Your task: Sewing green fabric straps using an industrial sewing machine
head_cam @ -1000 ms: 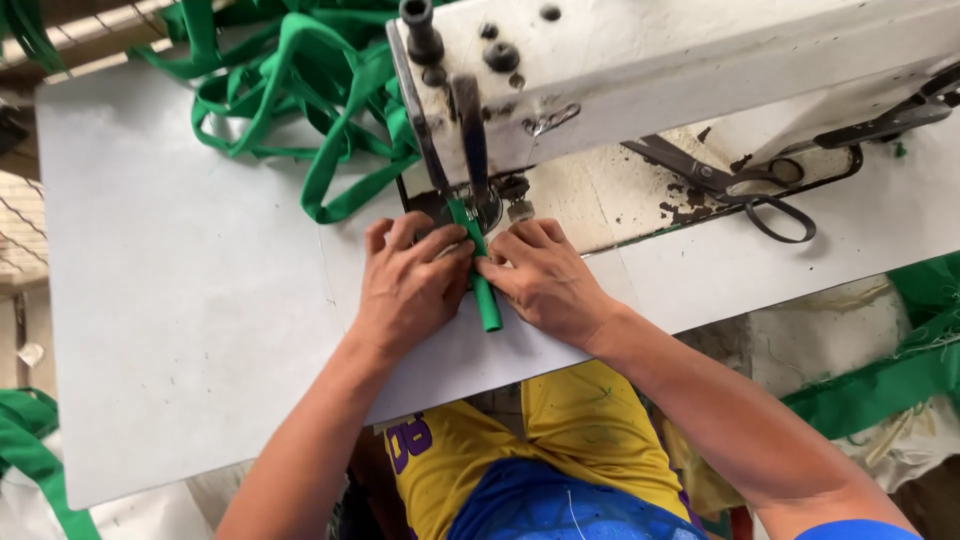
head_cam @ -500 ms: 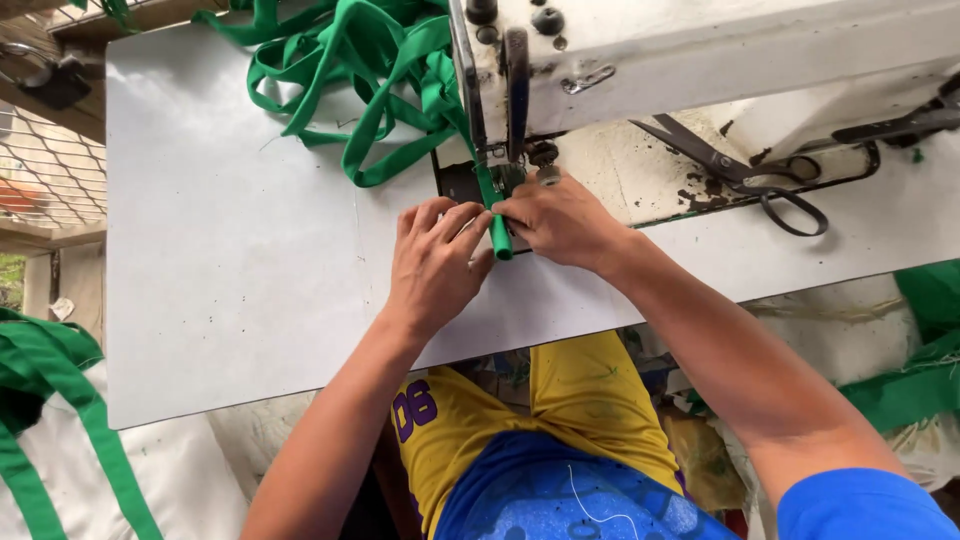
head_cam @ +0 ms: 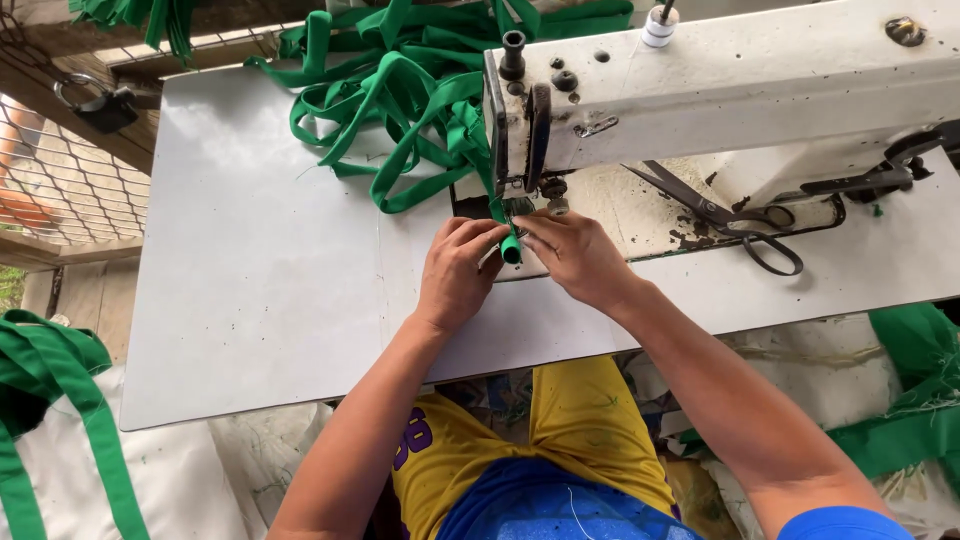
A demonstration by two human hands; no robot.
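A narrow green fabric strap [head_cam: 511,247] runs under the presser foot [head_cam: 517,205] of a white sewing machine [head_cam: 720,90]. My left hand [head_cam: 458,275] pinches the strap's near end from the left. My right hand [head_cam: 575,258] pinches it from the right, fingertips close to the foot. Both hands rest on the white table [head_cam: 260,290]. Behind the needle the sewn strap joins a tangled pile of green straps [head_cam: 400,90].
Black scissors [head_cam: 725,215] lie on the machine bed to the right of my hands. More green straps hang at the lower left [head_cam: 60,400] and green cloth lies at the right [head_cam: 910,400]. A wire fence [head_cam: 60,180] stands beyond the table's left edge.
The strap's free end in front of the foot has grown shorter as it fed under the foot. My hands have moved closer to the presser foot. The view has shifted.
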